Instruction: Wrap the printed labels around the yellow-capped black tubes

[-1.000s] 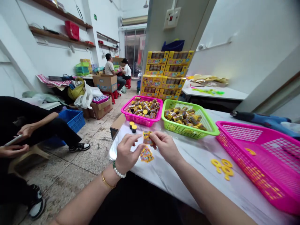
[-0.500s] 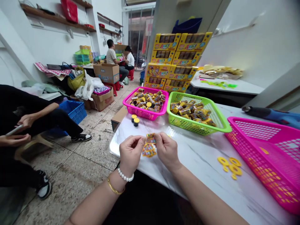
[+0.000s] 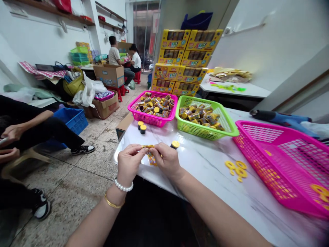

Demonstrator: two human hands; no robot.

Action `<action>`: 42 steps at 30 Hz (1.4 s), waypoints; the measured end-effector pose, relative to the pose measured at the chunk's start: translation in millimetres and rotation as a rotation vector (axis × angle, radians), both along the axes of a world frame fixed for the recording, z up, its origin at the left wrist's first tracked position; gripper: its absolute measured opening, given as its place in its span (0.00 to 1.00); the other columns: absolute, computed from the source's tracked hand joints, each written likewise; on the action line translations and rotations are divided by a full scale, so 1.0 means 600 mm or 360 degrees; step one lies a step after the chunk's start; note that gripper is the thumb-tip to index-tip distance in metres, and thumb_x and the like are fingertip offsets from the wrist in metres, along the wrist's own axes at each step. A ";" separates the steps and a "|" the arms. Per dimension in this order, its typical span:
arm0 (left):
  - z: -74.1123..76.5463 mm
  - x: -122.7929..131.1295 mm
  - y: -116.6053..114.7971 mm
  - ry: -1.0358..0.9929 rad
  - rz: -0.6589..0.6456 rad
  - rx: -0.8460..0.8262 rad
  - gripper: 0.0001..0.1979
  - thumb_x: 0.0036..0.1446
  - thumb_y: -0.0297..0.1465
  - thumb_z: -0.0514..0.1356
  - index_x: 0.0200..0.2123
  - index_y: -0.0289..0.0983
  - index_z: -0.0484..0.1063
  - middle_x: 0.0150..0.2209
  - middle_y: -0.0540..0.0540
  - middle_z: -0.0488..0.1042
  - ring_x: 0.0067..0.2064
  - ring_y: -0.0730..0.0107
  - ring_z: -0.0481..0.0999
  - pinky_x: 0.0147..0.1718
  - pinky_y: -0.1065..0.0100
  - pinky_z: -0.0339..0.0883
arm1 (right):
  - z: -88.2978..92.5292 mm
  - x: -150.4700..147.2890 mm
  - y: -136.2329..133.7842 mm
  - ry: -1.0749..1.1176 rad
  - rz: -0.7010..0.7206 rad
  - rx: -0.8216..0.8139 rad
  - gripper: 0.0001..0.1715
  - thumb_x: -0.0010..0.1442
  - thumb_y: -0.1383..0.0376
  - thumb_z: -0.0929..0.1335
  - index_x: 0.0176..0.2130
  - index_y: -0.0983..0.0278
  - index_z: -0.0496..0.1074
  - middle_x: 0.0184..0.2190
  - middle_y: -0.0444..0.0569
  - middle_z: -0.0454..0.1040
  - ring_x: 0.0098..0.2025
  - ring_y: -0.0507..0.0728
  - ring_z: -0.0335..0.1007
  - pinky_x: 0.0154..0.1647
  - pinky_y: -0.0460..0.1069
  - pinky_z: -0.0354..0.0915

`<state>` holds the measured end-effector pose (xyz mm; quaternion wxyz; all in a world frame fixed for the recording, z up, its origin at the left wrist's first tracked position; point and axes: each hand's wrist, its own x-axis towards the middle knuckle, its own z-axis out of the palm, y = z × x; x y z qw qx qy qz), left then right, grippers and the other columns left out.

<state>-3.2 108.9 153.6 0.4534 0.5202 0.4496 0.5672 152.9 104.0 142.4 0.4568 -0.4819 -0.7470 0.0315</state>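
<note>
My left hand point(image 3: 130, 158) and my right hand point(image 3: 166, 158) meet over the front edge of the table, each with thumb and fingers closed. Between them they pinch a small yellow printed label point(image 3: 147, 146) by its two ends. More colourful printed labels point(image 3: 152, 160) show just under it, partly hidden by my fingers. Beyond my right hand stands a small dark cup with a yellow lid point(image 3: 175, 144). Two more lidded cups point(image 3: 143, 129) stand farther back on the left.
A pink basket point(image 3: 151, 120) and a green basket point(image 3: 205, 134) hold many small labelled cups. Yellow rings point(image 3: 236, 168) lie beside a larger pink basket point(image 3: 267, 171) on the right. Yellow boxes point(image 3: 177, 61) are stacked behind. A person point(image 3: 31, 127) sits at left; two others sit farther back.
The label between my hands has turned from facing me to nearly edge-on. The view has shifted, and the lidded cup beyond my right hand now shows.
</note>
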 end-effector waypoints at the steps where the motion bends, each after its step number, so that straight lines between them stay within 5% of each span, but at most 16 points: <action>1: -0.003 -0.003 0.003 0.0037 0.0004 0.0030 0.07 0.48 0.35 0.70 0.29 0.38 0.83 0.33 0.47 0.79 0.31 0.72 0.75 0.30 0.71 0.70 | 0.003 0.004 0.001 -0.0072 -0.0021 -0.0003 0.23 0.70 0.55 0.60 0.30 0.60 0.72 0.24 0.48 0.71 0.28 0.55 0.67 0.32 0.50 0.64; 5: -0.018 -0.021 0.023 0.0247 0.0149 0.0143 0.05 0.48 0.35 0.70 0.27 0.39 0.83 0.27 0.48 0.77 0.31 0.70 0.75 0.34 0.70 0.70 | 0.021 0.049 0.009 -0.0302 -0.0282 0.0029 0.13 0.63 0.55 0.68 0.38 0.62 0.77 0.39 0.55 0.76 0.44 0.62 0.71 0.48 0.56 0.66; 8: -0.023 -0.040 0.040 0.0261 0.0282 0.0153 0.06 0.45 0.34 0.71 0.24 0.38 0.81 0.27 0.48 0.77 0.31 0.70 0.75 0.33 0.70 0.69 | 0.022 0.103 0.018 -0.0551 -0.0575 -0.0210 0.18 0.51 0.63 0.73 0.43 0.64 0.77 0.50 0.60 0.72 0.48 0.67 0.70 0.49 0.59 0.67; 13: -0.008 -0.065 0.047 0.0015 0.0068 -0.0163 0.10 0.43 0.36 0.72 0.25 0.35 0.81 0.19 0.51 0.72 0.22 0.76 0.68 0.21 0.74 0.61 | 0.006 0.151 0.039 -0.0491 -0.0725 -0.0598 0.12 0.48 0.71 0.69 0.36 0.63 0.76 0.32 0.52 0.76 0.33 0.60 0.72 0.38 0.54 0.68; 16: 0.001 -0.062 0.046 -0.0290 -0.0155 -0.0484 0.14 0.39 0.38 0.73 0.26 0.33 0.78 0.15 0.55 0.67 0.14 0.84 0.56 0.12 0.76 0.44 | 0.013 0.137 0.040 0.0201 -0.0465 -0.0739 0.13 0.49 0.64 0.71 0.38 0.63 0.75 0.29 0.49 0.76 0.31 0.59 0.72 0.33 0.53 0.69; 19: 0.006 -0.046 0.047 -0.0578 -0.0303 -0.0714 0.15 0.37 0.33 0.74 0.25 0.32 0.74 0.21 0.51 0.74 0.14 0.87 0.55 0.11 0.78 0.41 | 0.029 0.107 0.029 0.1022 0.0116 -0.0955 0.20 0.52 0.55 0.72 0.43 0.62 0.73 0.34 0.50 0.78 0.31 0.58 0.74 0.30 0.52 0.70; 22: 0.010 -0.027 0.046 -0.0751 -0.0427 -0.0927 0.12 0.40 0.29 0.72 0.24 0.32 0.71 0.20 0.51 0.72 0.15 0.88 0.57 0.11 0.81 0.40 | 0.039 0.077 0.014 0.1373 0.0438 -0.0959 0.20 0.53 0.53 0.74 0.43 0.60 0.74 0.37 0.50 0.79 0.34 0.58 0.76 0.33 0.53 0.73; 29: 0.024 0.001 0.048 -0.1069 -0.0776 -0.1178 0.05 0.48 0.23 0.65 0.25 0.31 0.70 0.15 0.58 0.60 0.13 0.88 0.51 0.10 0.83 0.38 | 0.036 0.048 0.003 0.1292 0.0569 -0.0898 0.23 0.52 0.49 0.76 0.42 0.60 0.77 0.42 0.50 0.81 0.44 0.60 0.77 0.51 0.58 0.72; 36: 0.016 0.010 0.048 -0.1121 -0.0825 -0.1157 0.02 0.51 0.22 0.63 0.28 0.30 0.72 0.19 0.55 0.66 0.13 0.88 0.53 0.10 0.82 0.37 | 0.025 0.041 -0.001 0.1082 0.0317 -0.0627 0.17 0.56 0.54 0.75 0.41 0.61 0.73 0.42 0.51 0.80 0.42 0.57 0.77 0.46 0.53 0.71; 42: 0.003 0.012 0.038 -0.0908 -0.0659 -0.0918 0.09 0.48 0.28 0.68 0.33 0.28 0.76 0.21 0.52 0.69 0.17 0.86 0.58 0.12 0.80 0.39 | 0.009 0.037 -0.003 0.0921 0.0231 -0.0503 0.15 0.57 0.57 0.74 0.42 0.60 0.71 0.34 0.45 0.76 0.35 0.54 0.74 0.40 0.50 0.71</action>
